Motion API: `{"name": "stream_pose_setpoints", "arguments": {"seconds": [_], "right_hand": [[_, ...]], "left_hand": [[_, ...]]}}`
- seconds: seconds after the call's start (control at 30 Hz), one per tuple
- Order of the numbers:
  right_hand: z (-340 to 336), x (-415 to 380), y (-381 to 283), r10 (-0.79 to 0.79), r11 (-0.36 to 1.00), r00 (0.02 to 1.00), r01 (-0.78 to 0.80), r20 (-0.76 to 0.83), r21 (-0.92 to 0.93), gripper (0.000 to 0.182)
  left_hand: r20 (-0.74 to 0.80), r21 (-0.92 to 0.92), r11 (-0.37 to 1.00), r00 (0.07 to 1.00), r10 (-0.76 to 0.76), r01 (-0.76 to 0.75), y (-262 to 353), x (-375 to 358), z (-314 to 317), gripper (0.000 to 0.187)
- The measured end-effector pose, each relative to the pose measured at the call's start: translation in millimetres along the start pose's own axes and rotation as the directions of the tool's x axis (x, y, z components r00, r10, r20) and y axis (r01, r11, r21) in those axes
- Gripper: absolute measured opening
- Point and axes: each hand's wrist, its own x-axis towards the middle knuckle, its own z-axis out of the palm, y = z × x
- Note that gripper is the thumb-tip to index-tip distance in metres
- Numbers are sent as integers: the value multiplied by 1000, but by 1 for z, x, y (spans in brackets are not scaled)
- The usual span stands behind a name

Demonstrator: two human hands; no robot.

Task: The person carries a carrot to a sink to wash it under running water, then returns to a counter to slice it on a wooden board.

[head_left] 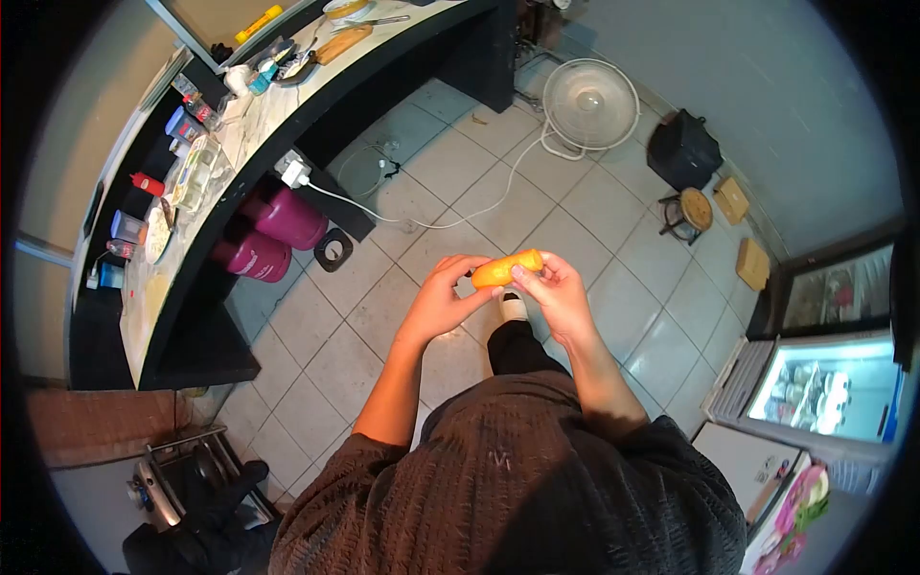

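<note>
Between my two hands is a short, thick orange-yellow cylinder-shaped thing (506, 269), held in front of my body above the tiled floor. My left hand (445, 299) has its fingers and thumb curved around the left end. At the right end, my right hand (556, 295) grips it, with the thumb laid on top. I cannot make out exactly what it is. Below it, one shoe (514, 307) shows on the floor.
A curved counter (222, 182) with bottles, containers and a cutting board (343, 44) runs along the left. Purple gas cylinders (257, 255) stand beneath it. A white cord (450, 224) crosses the floor to a fan (590, 103). A stool (692, 211) and lit fridge (815, 388) are rightward.
</note>
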Motion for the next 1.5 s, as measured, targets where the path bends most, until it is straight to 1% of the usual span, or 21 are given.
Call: {"name": "stream_pose_setpoints", "arguments": {"seconds": [0.07, 0.17, 0.23, 0.3, 0.33, 0.4, 0.53, 0.57, 0.6, 0.7, 0.73, 0.83, 0.9, 1.03, 1.17, 1.23, 1.27, 1.3, 1.37, 1.4, 1.5], "right_hand": [[-6, 54, -14, 5, 1000, 999, -4, 35, -22, 29], [-5, 120, -35, 43, 999, 993, -40, 111, -27, 29], [2, 171, -54, 54, 998, 981, -51, 187, -24, 29], [12, 212, -67, 95, 973, 953, -28, 289, -229, 28], [21, 226, -77, 115, 969, 947, -41, 301, -242, 28], [43, 260, -96, 281, 958, 921, -285, 271, -25, 26], [55, 334, -75, 350, 931, 890, -364, 294, -6, 32], [48, 358, -49, 269, 946, 914, -193, 303, -259, 31], [48, 381, -34, 180, 873, 924, 7, 336, -488, 31], [72, 419, -35, 185, 764, 891, 135, 414, -632, 33], [86, 430, -36, 185, 913, 883, 7, 431, -408, 38], [122, 470, -54, 290, 875, 873, -76, 391, -479, 38], [138, 502, -60, 305, 836, 876, -59, 374, -545, 38], [153, 558, -54, 230, 888, 907, -46, 354, -457, 37], [164, 616, -55, 337, 800, 898, -113, 285, -589, 41], [169, 648, -58, 380, 727, 901, -152, 207, -669, 45], [165, 671, -45, 201, 723, 940, 48, 276, -689, 38], [159, 698, -34, 217, 728, 929, 50, 299, -683, 38], [157, 751, -22, -63, 593, 857, 444, 512, -672, 29], [172, 766, -41, 17, 542, 865, 414, 502, -732, 22], [189, 821, -52, 35, 536, 874, 393, 484, -747, 23]], "left_hand": [[31, -130, 971, 980, -197, 199, -12, 40, -8, 40], [-36, -163, 944, 955, -295, 286, -33, 92, -18, 39], [-75, -177, 940, 949, -307, 290, -43, 124, -34, 38], [-115, -211, 926, 933, -341, 312, -54, 146, -50, 37], [-178, -205, 937, 930, -322, 285, -63, 156, -59, 36], [-259, -218, 935, 907, -332, 280, -85, 173, -76, 33], [-409, -440, 853, 783, -469, 281, -165, 193, -103, 35], [-407, -444, 848, 779, -478, 289, -184, 196, -109, 35], [-433, -444, 846, 757, -490, 294, -201, 204, -120, 35], [-463, -434, 849, 735, -496, 300, -249, 238, -163, 34], [-474, -419, 854, 728, -495, 308, -262, 248, -176, 34], [-488, -408, 848, 703, -517, 340, -297, 282, -214, 33], [-498, -429, 851, 706, -503, 303, -314, 306, -233, 33], [-497, -375, 860, 708, -502, 346, -346, 340, -256, 33], [-541, -435, 827, 631, -556, 357, -386, 372, -262, 34], [-507, -414, 776, 588, -631, 476, -398, 389, -270, 34], [-524, -390, 776, 574, -630, 496, -408, 397, -271, 34], [-540, -385, 770, 552, -636, 509, -416, 408, -272, 34], [-539, -435, 765, 543, -643, 475, -428, 432, -278, 33], [-609, -294, 829, 576, -546, 475, -446, 437, -278, 33], [-614, -305, 778, 511, -601, 549, -449, 480, -292, 34]]}}
